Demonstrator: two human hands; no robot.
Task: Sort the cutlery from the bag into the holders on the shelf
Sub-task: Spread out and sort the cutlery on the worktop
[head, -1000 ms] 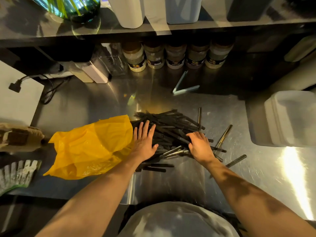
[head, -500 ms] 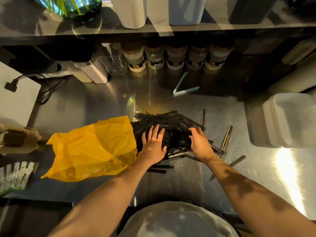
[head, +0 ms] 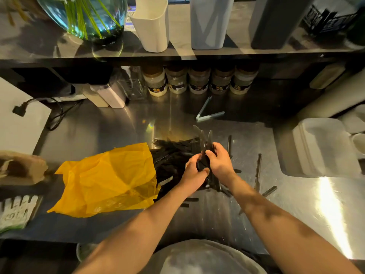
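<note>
A pile of black plastic cutlery [head: 171, 155] lies on the steel counter beside the mouth of a crumpled yellow bag [head: 106, 178]. My left hand [head: 194, 171] and my right hand [head: 219, 163] are closed together around a bundle of black knives [head: 204, 142], lifted off the pile with the blades pointing away from me. On the shelf above stand three holders: a cream one [head: 152, 22], a white one [head: 210, 20] and a dark one [head: 276, 20].
Loose cutlery pieces [head: 257, 171] lie right of the pile. White foam containers [head: 324, 147] sit at the right, spice jars [head: 199, 80] and pale tongs [head: 207, 113] at the back, a glass vase [head: 85, 16] on the shelf, gloves [head: 15, 212] at the left edge.
Both hands were pressed flat on the pile, then drew together. Now they grip a bundle of knives and have raised it off the counter.
</note>
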